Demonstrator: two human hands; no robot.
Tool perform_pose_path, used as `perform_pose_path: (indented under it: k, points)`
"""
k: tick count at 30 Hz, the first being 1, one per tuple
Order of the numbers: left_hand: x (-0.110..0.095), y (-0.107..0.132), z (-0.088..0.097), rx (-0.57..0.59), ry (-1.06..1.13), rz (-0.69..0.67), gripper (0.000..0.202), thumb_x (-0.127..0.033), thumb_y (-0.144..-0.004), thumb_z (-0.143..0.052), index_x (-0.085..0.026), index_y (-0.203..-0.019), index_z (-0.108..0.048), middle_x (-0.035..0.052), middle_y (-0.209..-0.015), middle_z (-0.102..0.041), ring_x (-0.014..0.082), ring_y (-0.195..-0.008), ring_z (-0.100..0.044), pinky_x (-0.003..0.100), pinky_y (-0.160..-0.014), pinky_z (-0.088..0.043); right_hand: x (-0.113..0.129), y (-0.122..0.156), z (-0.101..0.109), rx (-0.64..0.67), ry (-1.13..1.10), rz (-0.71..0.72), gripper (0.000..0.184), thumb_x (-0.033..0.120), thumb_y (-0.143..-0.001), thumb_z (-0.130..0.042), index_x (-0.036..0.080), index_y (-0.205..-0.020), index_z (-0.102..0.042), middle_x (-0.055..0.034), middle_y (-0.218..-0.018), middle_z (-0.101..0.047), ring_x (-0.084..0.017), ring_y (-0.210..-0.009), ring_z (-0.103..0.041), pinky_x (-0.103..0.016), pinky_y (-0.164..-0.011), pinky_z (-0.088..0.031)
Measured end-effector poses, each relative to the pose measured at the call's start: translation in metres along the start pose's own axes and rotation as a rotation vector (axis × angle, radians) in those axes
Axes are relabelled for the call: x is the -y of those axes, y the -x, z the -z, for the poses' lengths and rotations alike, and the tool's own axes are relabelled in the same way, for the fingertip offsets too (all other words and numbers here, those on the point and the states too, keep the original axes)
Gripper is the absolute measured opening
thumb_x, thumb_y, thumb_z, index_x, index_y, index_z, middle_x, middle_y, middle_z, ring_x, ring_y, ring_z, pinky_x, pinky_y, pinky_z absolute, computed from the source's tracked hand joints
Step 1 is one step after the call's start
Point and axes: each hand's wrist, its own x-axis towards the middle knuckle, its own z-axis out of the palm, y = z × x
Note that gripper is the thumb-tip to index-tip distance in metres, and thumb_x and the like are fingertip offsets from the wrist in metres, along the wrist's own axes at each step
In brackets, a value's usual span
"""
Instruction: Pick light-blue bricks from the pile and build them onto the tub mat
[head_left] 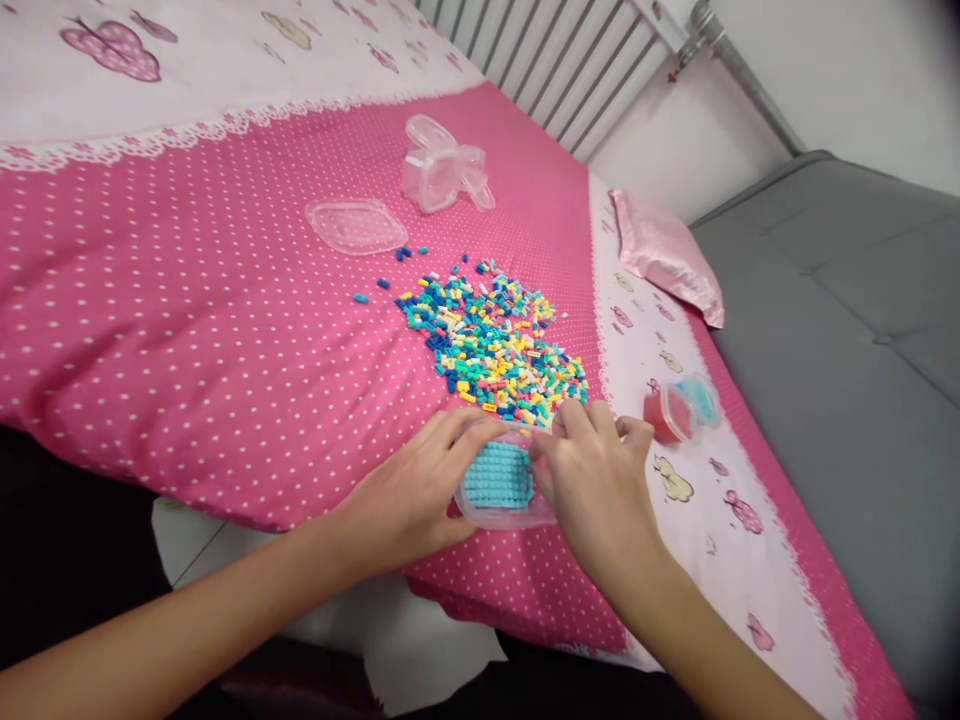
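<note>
A clear plastic container (510, 519) sits at the near edge of the bed, with light-blue studded building bricks (497, 477) packed together inside it. My left hand (420, 480) grips the container's left side, thumb toward the near side and fingers over the far rim. Over the container's right part, my right hand (596, 480) has its fingers curled in a pinch beside the blue bricks. Whatever those fingertips hold is hidden. Just beyond both hands spreads a heap of small multicoloured bricks (495, 345).
A flat clear lid (356, 226) and several stacked clear containers (442, 170) lie beyond the heap. Toward the right are containers with red bricks (667, 415) and blue bricks (697, 398). A pink pillow (667, 250) rests near the grey headboard (840, 300).
</note>
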Motion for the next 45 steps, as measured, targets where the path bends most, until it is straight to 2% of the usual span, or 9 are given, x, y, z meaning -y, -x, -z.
perform_pose_path:
  k: [12, 20, 27, 36, 45]
  points:
    - [0.0, 0.0, 0.0, 0.008, 0.021, 0.01, 0.082, -0.008, -0.076, -0.071, -0.025, -0.148, -0.036, 0.0086, -0.144, -0.053, 0.027, -0.14, -0.047, 0.048, -0.121, -0.045, 0.005, 0.002, -0.002, -0.05, 0.008, 0.001, 0.018, 0.01, -0.087, -0.076, 0.024, -0.075, -0.073, -0.0039, -0.085, -0.066, -0.026, -0.09, -0.048, -0.041, -0.079, -0.021]
    - [-0.002, -0.001, 0.002, 0.0, 0.012, -0.002, 0.08, -0.009, -0.077, -0.069, -0.026, -0.148, -0.036, 0.0094, -0.143, -0.055, 0.0285, -0.14, -0.049, 0.05, -0.12, -0.046, 0.005, 0.004, -0.001, -0.036, 0.008, -0.003, 0.019, 0.009, -0.091, -0.07, 0.024, -0.078, -0.073, -0.0043, -0.087, -0.066, -0.025, -0.091, -0.048, -0.041, -0.081, -0.021]
    - [-0.002, 0.0, 0.002, -0.008, 0.01, -0.007, 0.081, -0.009, -0.076, -0.069, -0.026, -0.148, -0.036, 0.0096, -0.143, -0.055, 0.0292, -0.14, -0.049, 0.051, -0.12, -0.046, 0.004, 0.003, 0.0, -0.034, -0.005, 0.002, 0.02, 0.008, -0.089, -0.071, 0.024, -0.077, -0.073, -0.004, -0.086, -0.066, -0.025, -0.091, -0.048, -0.04, -0.08, -0.021]
    - [-0.002, 0.001, 0.001, -0.017, -0.021, -0.013, 0.08, -0.007, -0.074, -0.066, -0.024, -0.146, -0.036, 0.0115, -0.142, -0.053, 0.0294, -0.138, -0.05, 0.049, -0.118, -0.049, -0.006, 0.005, 0.004, -0.047, -0.01, -0.035, 0.019, 0.011, -0.09, -0.073, 0.025, -0.077, -0.074, -0.0042, -0.085, -0.064, -0.025, -0.087, -0.047, -0.041, -0.081, -0.022]
    - [-0.002, 0.0, 0.0, -0.001, -0.003, -0.001, 0.081, -0.008, -0.077, -0.068, -0.027, -0.147, -0.034, 0.0105, -0.143, -0.053, 0.0295, -0.14, -0.049, 0.051, -0.119, -0.047, -0.002, 0.005, 0.001, -0.016, -0.004, 0.021, 0.014, 0.015, -0.092, -0.071, 0.026, -0.084, -0.076, -0.0055, -0.089, -0.065, -0.025, -0.091, -0.047, -0.041, -0.081, -0.021]
